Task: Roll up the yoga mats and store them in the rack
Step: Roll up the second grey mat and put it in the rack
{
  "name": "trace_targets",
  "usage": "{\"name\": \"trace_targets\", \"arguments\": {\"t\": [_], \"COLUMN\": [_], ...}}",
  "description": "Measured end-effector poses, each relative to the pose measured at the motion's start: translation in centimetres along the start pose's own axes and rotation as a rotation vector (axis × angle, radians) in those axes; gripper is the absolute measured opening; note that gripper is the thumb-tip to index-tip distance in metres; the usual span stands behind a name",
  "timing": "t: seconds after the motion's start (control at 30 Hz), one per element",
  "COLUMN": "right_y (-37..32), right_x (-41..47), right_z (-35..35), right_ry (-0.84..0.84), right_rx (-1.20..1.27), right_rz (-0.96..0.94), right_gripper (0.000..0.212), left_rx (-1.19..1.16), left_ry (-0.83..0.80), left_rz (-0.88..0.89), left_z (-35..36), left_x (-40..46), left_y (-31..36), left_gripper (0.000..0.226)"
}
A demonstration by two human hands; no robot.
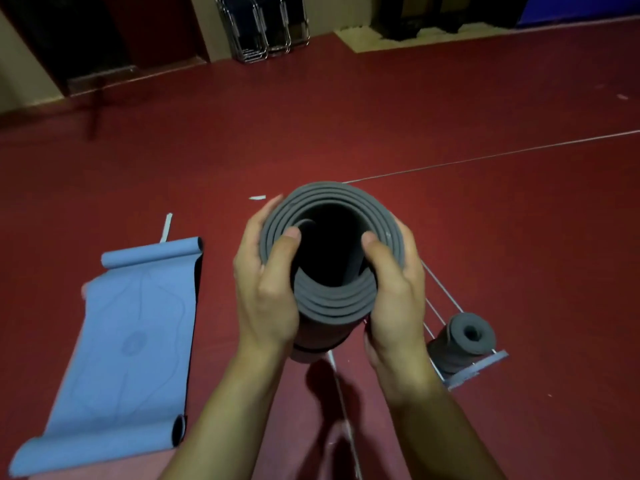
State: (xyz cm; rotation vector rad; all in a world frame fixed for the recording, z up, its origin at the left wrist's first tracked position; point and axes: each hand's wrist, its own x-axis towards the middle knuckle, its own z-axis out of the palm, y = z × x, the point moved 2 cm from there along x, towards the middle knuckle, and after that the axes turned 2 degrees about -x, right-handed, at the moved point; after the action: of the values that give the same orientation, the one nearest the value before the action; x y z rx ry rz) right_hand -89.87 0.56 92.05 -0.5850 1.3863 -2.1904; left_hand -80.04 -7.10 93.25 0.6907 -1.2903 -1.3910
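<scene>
Both forearms rise from the bottom of the frame to a rolled grey mat (332,268) held on end at the centre, its open spiral end facing the camera. On the roll's left side the left hand (266,289) clasps it, fingers curled round the outside and thumb hooked over the rim into the hollow core. From the opposite side the right hand (394,292) grips it the same way, thumb over the rim and fingers wrapped behind. The roll's lower end is hidden by the hands.

At lower left a blue mat (128,344) lies unrolled on the red floor (450,109), both its ends curling up. At lower right a second rolled grey mat (462,341) stands in a thin wire rack (446,306) with a pale base. Folded metal-framed chairs (263,26) lean against the wall at the top of the frame.
</scene>
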Motion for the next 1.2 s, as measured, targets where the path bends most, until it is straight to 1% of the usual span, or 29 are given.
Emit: {"name": "trace_targets", "arguments": {"t": [0.07,0.17,0.23,0.43,0.7,0.9,1.1,1.2], "right_y": [-2.3,-5.2,-6.2,-7.2,-7.5,-5.7,-1.8,0.3], "right_x": [0.7,2.1,2.8,6.5,13.4,19.6,25.0,26.9], "right_z": [-0.9,-2.2,-3.0,-6.2,-9.8,-11.6,-15.2,-17.4], "right_ry": [-0.005,0.017,0.03,0.145,0.294,0.425,0.549,0.569], "right_rx": [-0.022,-0.04,-0.05,-0.059,-0.158,-0.218,-0.279,-0.312], "right_rz": [-0.05,-0.097,-0.109,-0.161,-0.25,-0.33,-0.306,-0.255], "right_gripper": [0.048,0.05,0.049,0.044,0.039,0.041,0.043,0.044], "left_rx": [-0.006,-0.029,-0.053,-0.078,-0.178,-0.194,-0.117,-0.052], "left_ry": [-0.013,-0.059,-0.08,-0.127,-0.304,-0.417,-0.525,-0.573], "left_rz": [0.059,0.093,0.09,0.059,0.006,-0.033,-0.12,-0.161], "left_z": [1.7,4.5,5.9,11.1,18.6,23.1,27.4,28.9], "left_x": [-0.1,0.1,0.2,2.3,7.7,13.0,16.8,17.6], "left_y": [1.4,2.9,3.1,1.7,-2.4,-6.9,-13.5,-17.3], "left_gripper": [0.049,0.048,0.047,0.05,0.045,0.045,0.047,0.048]}}
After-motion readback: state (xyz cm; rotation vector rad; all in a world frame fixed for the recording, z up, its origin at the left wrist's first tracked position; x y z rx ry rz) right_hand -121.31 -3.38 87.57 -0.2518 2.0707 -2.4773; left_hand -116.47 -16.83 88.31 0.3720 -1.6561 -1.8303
